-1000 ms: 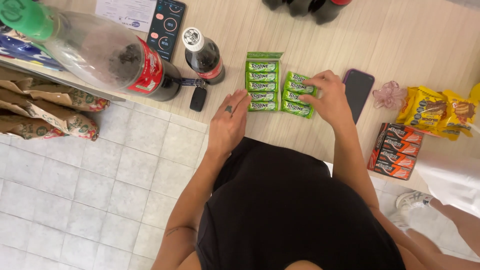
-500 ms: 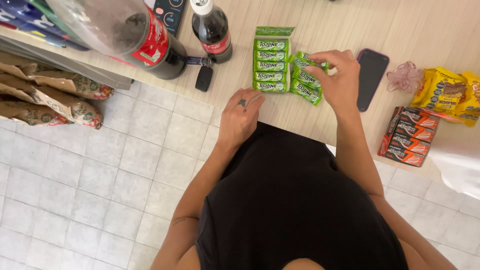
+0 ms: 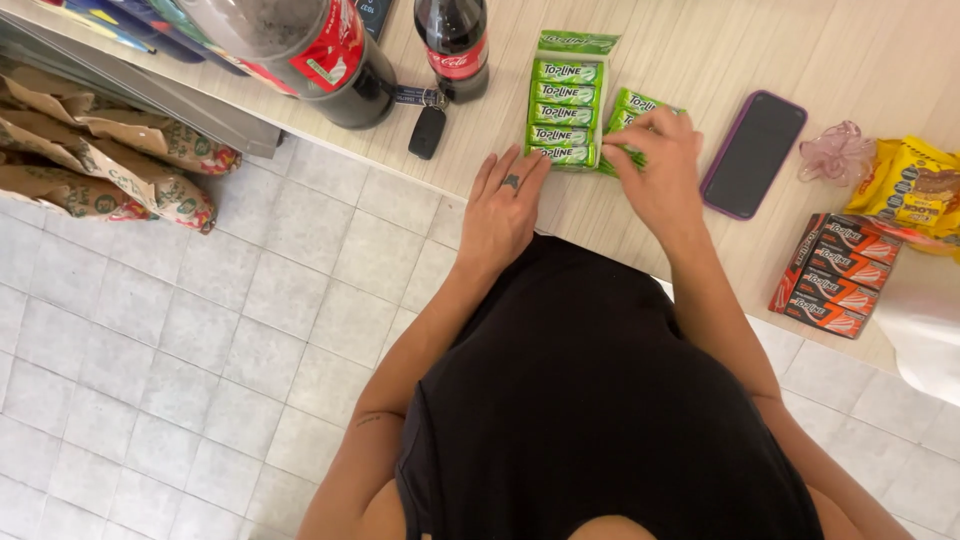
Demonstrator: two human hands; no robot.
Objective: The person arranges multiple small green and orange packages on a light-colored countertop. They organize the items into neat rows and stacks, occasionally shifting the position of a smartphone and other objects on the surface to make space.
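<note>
An open green box of gum packs lies on the light wooden counter. My left hand, with a ring on one finger, rests flat on the counter's edge, fingertips touching the near end of the box. Beside the box lie a few loose green gum packs. My right hand covers most of them, its fingers pinched on one pack.
A dark phone in a purple case lies right of my hand. Further right are an orange gum box, yellow snack packs and a pink hair tie. Two cola bottles and a car key stand left; bagged goods sit below on shelves.
The view has shifted so the counter sits higher and closer. My right hand has stayed over the loose green packs, closing its fingers on one; my left hand remains at the box's end.
</note>
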